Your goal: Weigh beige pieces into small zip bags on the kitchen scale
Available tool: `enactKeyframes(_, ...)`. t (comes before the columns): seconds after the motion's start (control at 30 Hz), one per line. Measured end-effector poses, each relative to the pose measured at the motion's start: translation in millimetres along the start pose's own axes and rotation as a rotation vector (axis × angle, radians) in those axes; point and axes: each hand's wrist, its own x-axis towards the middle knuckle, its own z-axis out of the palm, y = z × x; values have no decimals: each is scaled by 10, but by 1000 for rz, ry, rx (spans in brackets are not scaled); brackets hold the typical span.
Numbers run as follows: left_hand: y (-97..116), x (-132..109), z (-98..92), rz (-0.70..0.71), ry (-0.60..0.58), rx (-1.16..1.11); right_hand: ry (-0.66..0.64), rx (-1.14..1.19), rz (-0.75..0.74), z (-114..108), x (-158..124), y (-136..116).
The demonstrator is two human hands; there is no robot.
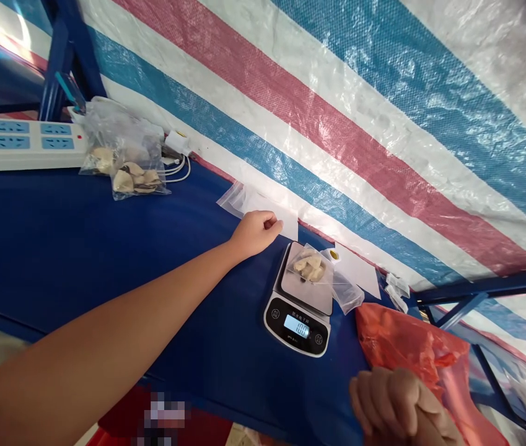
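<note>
Small bag on scale, both hands off it

Left hand (256, 234): just left of scale (300, 300), fingers curled in, thumb close to forefinger; can't tell if it's pinching anything. It's over or against a white sheet (289, 227), behind-left of scale; contact unclear. Right hand (402, 402): front-right of scale, curled into a fist, inside hidden.

Clear bag (311, 267) with pale dried slices lies on scale plate, its loose end hanging over the right edge. Display lit, looks like 10.0, a bit blurred.

Red plastic bag (406, 341) right of scale, near right fist. White papers (360, 272) behind-right of scale. Flat clear bags (231, 199) left of scale, beyond left hand. Filled bags (137, 178), similar pale slices, well left of scale; white cable (181, 174) beside them. Power strip (21, 144) farthest left of scale. Blue table (58, 248) under scale, striped sheet (290, 111) behind it.
</note>
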Motion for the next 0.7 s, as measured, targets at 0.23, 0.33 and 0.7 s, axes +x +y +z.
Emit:
enactKeyframes(0.23, -9, -10, 2, -9, -9, -10, 454, -442, 300, 419, 487, -279)
enactKeyframes(0.33, -20, -10, 10, -12, -12, -2, 359, -547, 230, 528, 835, -407)
enactKeyframes(0.7, 3, -46, -54, -59, -81, 157, -315, -741, -731, 1170, 1654, -2246)
